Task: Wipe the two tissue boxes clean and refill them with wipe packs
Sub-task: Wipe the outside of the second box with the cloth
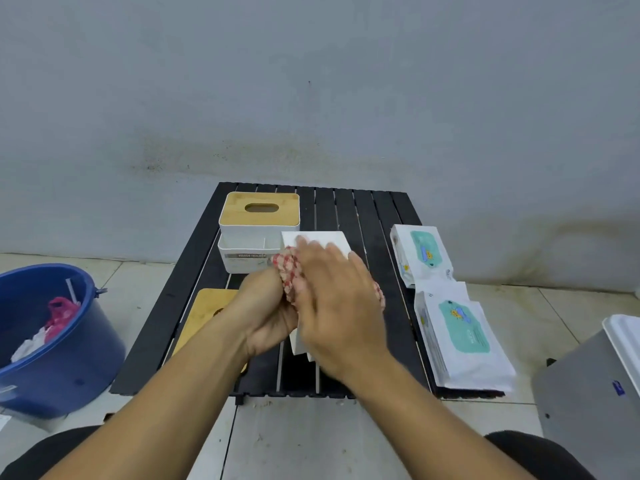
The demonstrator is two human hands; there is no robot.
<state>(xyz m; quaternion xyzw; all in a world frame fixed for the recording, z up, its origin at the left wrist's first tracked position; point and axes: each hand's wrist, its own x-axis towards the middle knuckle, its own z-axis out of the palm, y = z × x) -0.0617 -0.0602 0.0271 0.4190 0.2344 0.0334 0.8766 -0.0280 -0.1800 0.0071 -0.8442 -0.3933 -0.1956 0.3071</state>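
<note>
A white tissue box (317, 242) without its lid lies at the middle of the black slatted table (377, 216), mostly hidden by my hands. My left hand (265, 311) grips its left side from below. My right hand (337, 301) presses a red-and-white checked cloth (287, 271) against the box. The box's bamboo lid (206, 308) lies flat to the left, partly under my left forearm. A second white tissue box with its bamboo lid on (259, 216) stands at the back left. Two wipe packs (420, 254) (464, 337) lie along the right edge.
A blue bucket (52, 344) holding pink and white scraps stands on the floor at the left. A grey container with a white lid (595, 389) is on the floor at the right. A grey wall rises right behind the table.
</note>
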